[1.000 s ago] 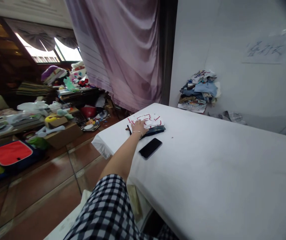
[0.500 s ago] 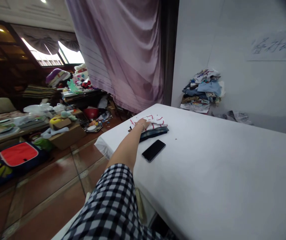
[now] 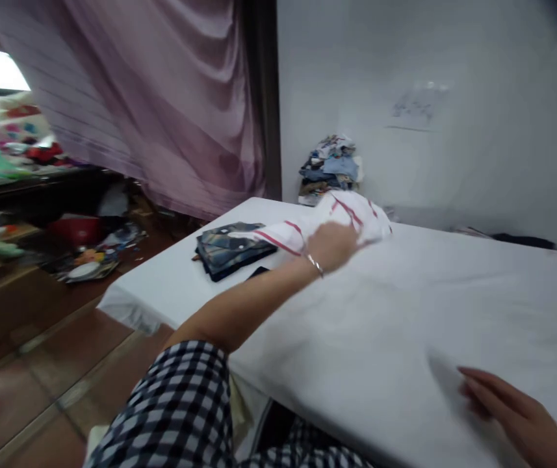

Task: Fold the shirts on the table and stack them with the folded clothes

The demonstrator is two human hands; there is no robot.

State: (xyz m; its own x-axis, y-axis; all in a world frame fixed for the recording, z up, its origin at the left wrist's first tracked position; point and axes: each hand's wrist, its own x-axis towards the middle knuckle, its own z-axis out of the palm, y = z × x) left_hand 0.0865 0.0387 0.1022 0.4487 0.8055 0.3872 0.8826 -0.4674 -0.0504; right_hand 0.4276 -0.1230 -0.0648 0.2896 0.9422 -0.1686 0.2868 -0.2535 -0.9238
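My left hand [image 3: 333, 244], with a bracelet at the wrist, is closed on a white cloth with red stripes [image 3: 351, 213] and holds it just above the white-covered table [image 3: 405, 312]. The cloth trails back toward a folded dark patterned garment [image 3: 232, 249] lying near the table's far left corner. A sliver of a black phone [image 3: 257, 272] shows behind my forearm. My right hand [image 3: 512, 409] rests flat on the table at the lower right, fingers stretched out, holding nothing.
A heap of folded clothes [image 3: 329, 168] sits against the white wall beyond the table. A purple curtain [image 3: 161, 110] hangs at the left. Cluttered shelves and floor items [image 3: 78, 253] lie beyond the table's left edge.
My left hand has lifted the striped cloth off the dark garment and carried it to the right. The view swung right and my right hand has come into view on the table.
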